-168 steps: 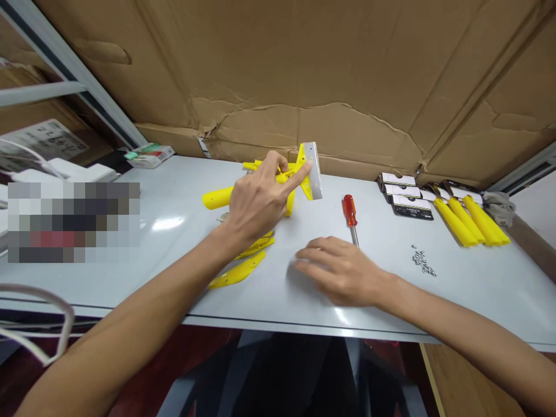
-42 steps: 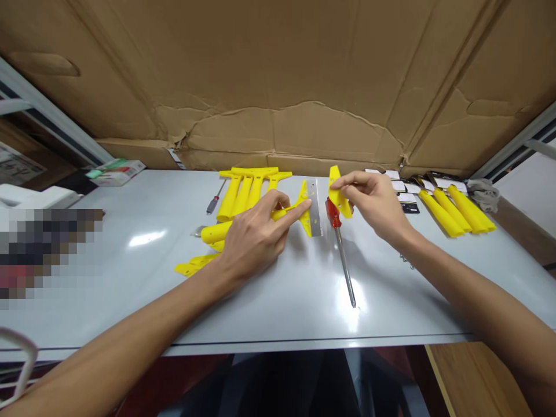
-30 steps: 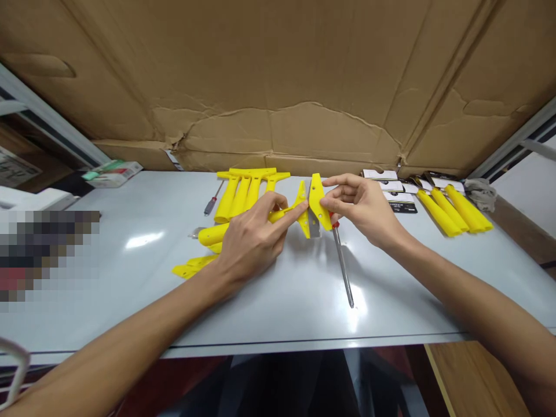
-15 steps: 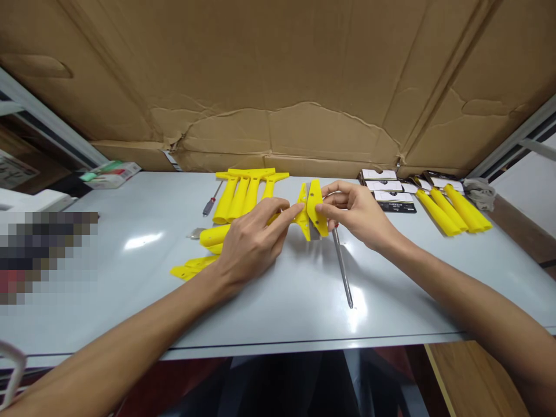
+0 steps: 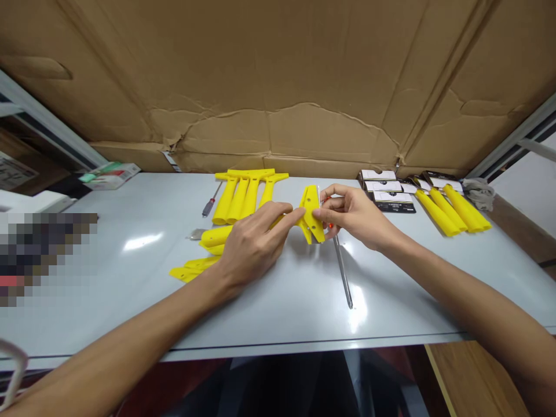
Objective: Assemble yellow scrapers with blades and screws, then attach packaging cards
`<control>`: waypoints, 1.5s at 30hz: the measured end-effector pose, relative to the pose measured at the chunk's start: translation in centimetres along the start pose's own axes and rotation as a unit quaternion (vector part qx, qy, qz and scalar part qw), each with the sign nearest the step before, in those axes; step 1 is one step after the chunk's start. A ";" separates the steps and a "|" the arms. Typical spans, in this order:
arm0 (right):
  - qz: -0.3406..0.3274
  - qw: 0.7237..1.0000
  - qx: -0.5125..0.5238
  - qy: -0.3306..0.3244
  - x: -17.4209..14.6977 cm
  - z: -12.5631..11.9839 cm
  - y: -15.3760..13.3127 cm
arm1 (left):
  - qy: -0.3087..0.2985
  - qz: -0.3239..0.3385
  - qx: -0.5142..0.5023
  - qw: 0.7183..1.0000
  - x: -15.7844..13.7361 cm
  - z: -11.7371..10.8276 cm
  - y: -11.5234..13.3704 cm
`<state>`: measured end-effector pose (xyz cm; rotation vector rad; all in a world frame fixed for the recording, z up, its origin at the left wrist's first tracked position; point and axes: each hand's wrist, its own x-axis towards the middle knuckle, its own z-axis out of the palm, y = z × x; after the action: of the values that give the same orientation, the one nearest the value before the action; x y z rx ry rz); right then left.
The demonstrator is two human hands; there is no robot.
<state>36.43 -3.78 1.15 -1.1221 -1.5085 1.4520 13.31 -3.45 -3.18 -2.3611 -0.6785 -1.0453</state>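
My left hand [image 5: 258, 240] is closed round the handle of a yellow scraper [image 5: 303, 223], most of it hidden under my fingers. Between the thumb and fingers of my right hand [image 5: 354, 211] is a yellow cover plate [image 5: 311, 213] with small holes. It lies against the scraper's head, and a sliver of metal blade shows at its lower edge. Under my right hand a screwdriver [image 5: 342, 269] with a long metal shaft lies on the table, its red handle partly hidden. Beside my left hand are another yellow scraper [image 5: 215, 236] and loose yellow plates [image 5: 191, 269].
Several yellow handles [image 5: 241, 197] stand in a row at the back, near a smaller screwdriver [image 5: 211, 202]. Black-and-white packets [image 5: 393, 200] and yellow tubular handles [image 5: 443, 213] lie at the right. A small box [image 5: 115, 176] is at the back left; cardboard [image 5: 278, 75] walls the rear.
The plate in my right hand has moved left onto the scraper's head, covering most of the metal blade that showed between them. My left hand has barely shifted.
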 end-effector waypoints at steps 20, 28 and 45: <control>-0.017 1.000 -0.019 -0.009 -0.1 0.6 0.5 | 0.016 -0.022 -0.011 1.000 0.3 -0.3 0.0; -0.022 0.997 -0.080 0.011 -0.2 1.1 0.3 | 0.008 -0.019 -0.020 1.000 0.2 -0.4 0.2; -0.055 0.996 -0.063 -0.001 -0.5 1.0 0.4 | 0.076 -0.004 -0.026 0.997 0.3 -0.4 -0.3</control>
<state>35.73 -4.54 0.69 -1.0925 -1.6563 1.2997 13.08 -3.41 -2.68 -2.2957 -0.6128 -1.2454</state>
